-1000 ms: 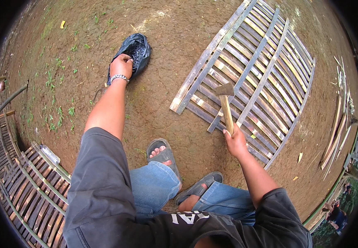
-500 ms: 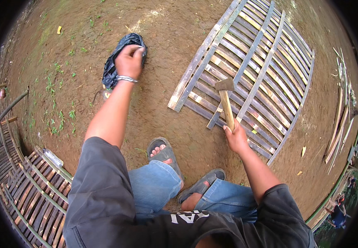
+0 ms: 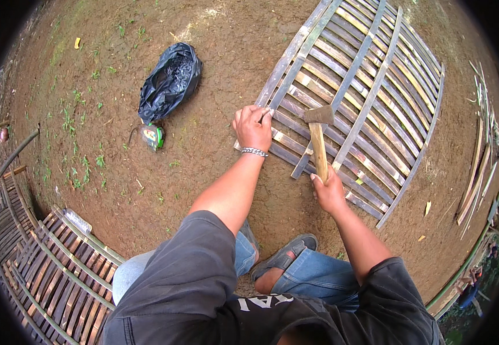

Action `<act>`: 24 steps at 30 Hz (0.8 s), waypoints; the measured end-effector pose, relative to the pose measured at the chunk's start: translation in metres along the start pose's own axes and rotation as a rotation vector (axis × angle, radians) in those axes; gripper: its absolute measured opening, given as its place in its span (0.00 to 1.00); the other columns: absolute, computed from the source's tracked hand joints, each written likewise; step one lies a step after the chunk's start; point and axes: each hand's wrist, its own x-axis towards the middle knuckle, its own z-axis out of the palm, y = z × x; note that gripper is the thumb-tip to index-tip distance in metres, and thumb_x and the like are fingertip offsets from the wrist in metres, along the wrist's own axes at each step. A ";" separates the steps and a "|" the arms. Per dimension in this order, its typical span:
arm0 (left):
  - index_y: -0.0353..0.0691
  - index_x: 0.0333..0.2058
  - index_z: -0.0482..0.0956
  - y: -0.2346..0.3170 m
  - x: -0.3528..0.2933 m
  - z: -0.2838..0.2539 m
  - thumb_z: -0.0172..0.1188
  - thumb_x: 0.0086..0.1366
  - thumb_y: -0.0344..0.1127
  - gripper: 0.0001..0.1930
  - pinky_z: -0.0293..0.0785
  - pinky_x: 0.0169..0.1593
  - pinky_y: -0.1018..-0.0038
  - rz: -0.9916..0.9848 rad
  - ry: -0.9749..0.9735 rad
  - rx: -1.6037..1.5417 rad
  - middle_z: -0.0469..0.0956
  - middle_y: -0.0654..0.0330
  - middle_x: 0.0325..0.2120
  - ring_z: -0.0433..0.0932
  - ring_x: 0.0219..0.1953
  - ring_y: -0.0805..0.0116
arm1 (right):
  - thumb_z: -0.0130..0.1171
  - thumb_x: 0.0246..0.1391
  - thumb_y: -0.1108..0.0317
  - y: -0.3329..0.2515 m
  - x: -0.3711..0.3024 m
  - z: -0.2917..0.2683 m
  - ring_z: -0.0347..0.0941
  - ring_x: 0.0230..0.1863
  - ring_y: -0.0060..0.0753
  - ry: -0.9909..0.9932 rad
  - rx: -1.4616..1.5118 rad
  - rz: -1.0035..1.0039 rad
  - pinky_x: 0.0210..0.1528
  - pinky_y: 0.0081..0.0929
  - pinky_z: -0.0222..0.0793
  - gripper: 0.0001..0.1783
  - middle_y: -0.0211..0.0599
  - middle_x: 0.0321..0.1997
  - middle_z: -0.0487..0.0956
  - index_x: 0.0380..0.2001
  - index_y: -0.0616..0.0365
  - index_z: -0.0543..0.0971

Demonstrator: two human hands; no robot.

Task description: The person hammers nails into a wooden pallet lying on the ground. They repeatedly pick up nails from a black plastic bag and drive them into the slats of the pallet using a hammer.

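My right hand (image 3: 331, 192) is wrapped round the wooden handle of a hammer (image 3: 318, 141), whose blocky head rests over the slats of a bamboo panel (image 3: 367, 92). At the near left corner of that panel, my left hand (image 3: 253, 129) has its fingers pinched together against the edge strips. Whatever small thing lies between those fingertips, if any, I cannot make out. The panel lies on the ground, its many narrow slats crossed by longer strips. To the left, a black plastic bag (image 3: 172, 80) gapes, with small thin grey pieces inside.
Below the bag lies a small clear and green packet (image 3: 153, 137). A second slatted bamboo panel (image 3: 68, 270) is at the lower left, with a clear plastic bottle (image 3: 78, 221) at its edge. Loose bamboo strips (image 3: 473, 172) lie at the far right. My sandalled foot (image 3: 287, 257) stands below the panel.
My left hand has moved from over the black bag rightward to the panel's near left corner, uncovering the bag's contents. My right hand keeps the hammer in nearly the same place.
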 end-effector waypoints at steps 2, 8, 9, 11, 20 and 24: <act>0.48 0.31 0.88 0.004 0.000 0.001 0.71 0.55 0.36 0.04 0.66 0.57 0.62 -0.012 -0.014 0.010 0.82 0.68 0.38 0.75 0.48 0.62 | 0.63 0.61 0.61 -0.003 -0.002 0.003 0.78 0.54 0.52 -0.002 -0.003 0.024 0.56 0.38 0.71 0.27 0.56 0.50 0.81 0.61 0.59 0.71; 0.48 0.30 0.88 0.008 0.001 0.002 0.71 0.54 0.35 0.04 0.66 0.57 0.62 0.010 0.012 0.050 0.81 0.69 0.37 0.74 0.48 0.62 | 0.62 0.62 0.61 -0.026 -0.001 0.006 0.79 0.53 0.56 -0.019 -0.106 -0.051 0.55 0.41 0.72 0.27 0.58 0.49 0.81 0.61 0.58 0.71; 0.48 0.30 0.87 0.007 0.001 0.002 0.71 0.54 0.35 0.04 0.66 0.57 0.61 0.018 0.020 0.057 0.81 0.69 0.36 0.74 0.48 0.63 | 0.62 0.62 0.61 -0.031 -0.001 0.006 0.79 0.53 0.57 -0.018 -0.121 -0.078 0.54 0.42 0.72 0.27 0.58 0.49 0.81 0.61 0.58 0.71; 0.48 0.30 0.87 0.009 0.000 0.003 0.71 0.53 0.35 0.05 0.66 0.57 0.61 0.022 0.017 0.068 0.81 0.69 0.37 0.74 0.48 0.62 | 0.60 0.63 0.62 -0.034 -0.001 0.005 0.77 0.54 0.61 -0.009 -0.144 -0.135 0.54 0.45 0.72 0.27 0.59 0.48 0.81 0.63 0.56 0.69; 0.49 0.32 0.87 0.008 -0.001 0.002 0.71 0.55 0.36 0.05 0.66 0.55 0.61 0.057 0.018 0.129 0.82 0.68 0.38 0.75 0.48 0.61 | 0.54 0.65 0.66 -0.070 0.005 0.001 0.74 0.56 0.68 0.043 -0.293 -0.450 0.56 0.52 0.72 0.27 0.60 0.55 0.78 0.66 0.55 0.64; 0.49 0.33 0.87 0.009 -0.001 0.004 0.70 0.56 0.36 0.05 0.66 0.56 0.61 0.057 0.010 0.134 0.82 0.67 0.38 0.75 0.48 0.61 | 0.54 0.65 0.66 -0.068 0.013 -0.003 0.74 0.56 0.67 -0.010 -0.335 -0.417 0.56 0.51 0.72 0.27 0.59 0.56 0.77 0.65 0.54 0.65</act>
